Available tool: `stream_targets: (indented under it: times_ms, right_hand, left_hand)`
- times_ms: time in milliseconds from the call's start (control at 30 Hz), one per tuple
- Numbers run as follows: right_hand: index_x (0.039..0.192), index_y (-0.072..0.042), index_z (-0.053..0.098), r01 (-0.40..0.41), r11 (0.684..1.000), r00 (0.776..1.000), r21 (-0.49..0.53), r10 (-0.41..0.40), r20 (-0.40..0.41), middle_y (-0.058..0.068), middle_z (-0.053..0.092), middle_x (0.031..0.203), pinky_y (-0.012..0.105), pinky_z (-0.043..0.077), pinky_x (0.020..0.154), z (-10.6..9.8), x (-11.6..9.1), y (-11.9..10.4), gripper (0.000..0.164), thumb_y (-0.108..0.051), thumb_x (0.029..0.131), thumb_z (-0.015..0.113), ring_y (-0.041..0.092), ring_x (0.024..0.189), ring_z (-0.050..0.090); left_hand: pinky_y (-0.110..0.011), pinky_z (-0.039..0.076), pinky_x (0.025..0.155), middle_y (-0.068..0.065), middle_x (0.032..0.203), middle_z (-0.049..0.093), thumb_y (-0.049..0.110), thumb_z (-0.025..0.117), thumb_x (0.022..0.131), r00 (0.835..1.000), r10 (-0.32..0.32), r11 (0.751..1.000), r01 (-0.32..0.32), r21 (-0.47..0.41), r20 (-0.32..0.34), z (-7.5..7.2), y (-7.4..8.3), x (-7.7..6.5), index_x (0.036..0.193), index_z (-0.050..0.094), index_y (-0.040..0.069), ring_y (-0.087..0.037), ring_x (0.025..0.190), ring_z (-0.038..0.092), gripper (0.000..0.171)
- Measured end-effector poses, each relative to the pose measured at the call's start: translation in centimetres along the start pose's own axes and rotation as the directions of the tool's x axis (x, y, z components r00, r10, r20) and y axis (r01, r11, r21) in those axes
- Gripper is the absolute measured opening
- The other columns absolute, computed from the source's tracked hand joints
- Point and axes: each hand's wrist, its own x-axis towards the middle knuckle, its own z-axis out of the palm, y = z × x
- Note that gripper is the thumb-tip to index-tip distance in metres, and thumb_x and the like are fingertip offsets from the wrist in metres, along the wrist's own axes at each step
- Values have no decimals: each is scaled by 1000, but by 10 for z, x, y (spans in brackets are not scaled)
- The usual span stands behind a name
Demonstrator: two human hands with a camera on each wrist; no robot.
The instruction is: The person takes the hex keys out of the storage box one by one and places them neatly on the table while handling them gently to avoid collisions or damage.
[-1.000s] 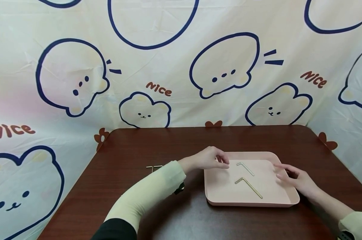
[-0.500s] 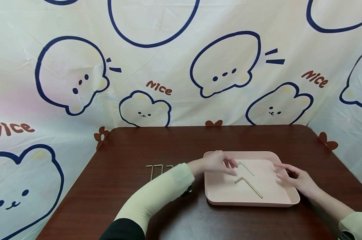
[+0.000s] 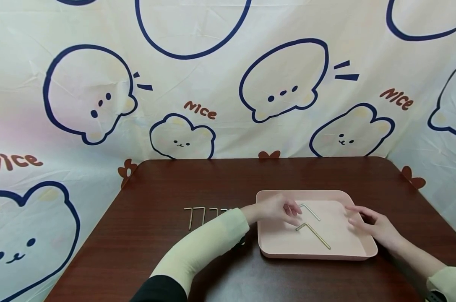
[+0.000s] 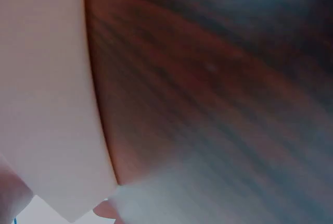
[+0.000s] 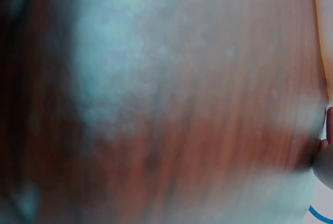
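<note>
Two L-shaped hex keys lie in the shallow pink tray (image 3: 288, 247): a silvery hex key (image 3: 311, 212) farther back and a larger brassy hex key (image 3: 316, 235) nearer the front. My left hand (image 3: 277, 209) hovers over the tray's left part with loosely bent fingers, its fingertips close to the bent ends of both keys. Nothing shows between them. At the tray's right rim, my right hand (image 3: 375, 226) rests with thumb and forefinger reaching over the inside. Its other fingers are partly hidden. The left wrist view shows the tray wall (image 4: 47, 78) and little of the hand.
Left of the tray on the dark wooden table (image 3: 228, 180), several more hex keys (image 3: 191, 219) lie in a row, partly covered by the left sleeve (image 3: 209, 235). A patterned cloth (image 3: 228, 84) hangs behind the table.
My left hand has moved right and slightly nearer, from the tray's left rim to beside the hex keys. More of the row of keys on the table shows. My right hand stays put.
</note>
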Motion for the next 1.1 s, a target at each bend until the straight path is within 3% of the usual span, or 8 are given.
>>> stream_targets:
  times_ms: [200, 267, 433, 567, 833, 1000, 1100]
  right_hand:
    - [140, -3, 48, 8, 1000, 1000, 18, -8, 1, 25, 44, 142, 53, 31, 94, -2, 1, -3, 60, -37, 94, 65, 13, 119, 41]
    - [140, -4, 49, 15, 1000, 1000, 12, -15, 2, 25, 45, 141, 51, 32, 93, -3, 2, -4, 59, -36, 94, 65, 12, 119, 41]
    - [139, -7, 52, 37, 999, 999, -23, -37, -9, 10, 53, 136, 26, 36, 85, -4, 2, -3, 56, -36, 93, 65, -6, 109, 40]
    - [139, -8, 52, 41, 999, 999, -23, -41, -16, 3, 55, 133, 17, 35, 80, -4, 2, -1, 56, -36, 93, 66, -9, 107, 39]
    - [141, -7, 50, 23, 999, 1000, -24, -23, 1, 21, 48, 140, 30, 35, 85, -2, 2, -1, 58, -38, 94, 64, -5, 109, 41]
    - [141, -3, 47, 12, 1000, 1000, 19, -12, 17, 26, 43, 143, 50, 33, 94, -1, 1, -1, 59, -36, 94, 64, 28, 123, 40]
    - [141, -3, 47, 4, 1000, 1000, 24, -4, 21, 26, 42, 143, 52, 32, 94, -1, 1, -1, 60, -36, 95, 64, 32, 123, 38]
  left_hand:
    - [-12, 45, 70, 6, 79, 68, 12, 81, 80, 1000, 7, 1000, -7, 22, -9, 0, 0, 2, 104, 73, 5, 1, 72, 58, 26]
    - [-13, 46, 70, 7, 79, 67, 13, 81, 80, 1000, 2, 1000, -2, 7, -7, 2, 0, 3, 104, 73, 5, 1, 72, 58, 26]
    - [-13, 46, 70, 9, 78, 64, 14, 83, 78, 1000, -10, 1000, 10, -26, 2, 9, -1, 6, 100, 73, 6, 1, 71, 55, 26]
    - [-11, 44, 70, 11, 79, 62, 14, 84, 76, 1000, 15, 1000, -15, 25, -3, 13, -1, 7, 98, 73, 7, 3, 72, 53, 25]
    - [-9, 44, 69, 8, 78, 63, 7, 81, 79, 999, 41, 996, -41, 78, 0, 15, 1, 6, 94, 75, 4, 5, 71, 52, 17]
    - [-9, 44, 66, 8, 73, 66, 3, 77, 81, 1000, 11, 998, -12, 61, 10, 16, -1, 6, 90, 77, 4, 7, 66, 52, 9]
    - [-9, 44, 66, 9, 71, 66, 3, 77, 82, 1000, 3, 997, -4, 71, 13, 16, -1, 6, 87, 77, 5, 8, 65, 52, 6]
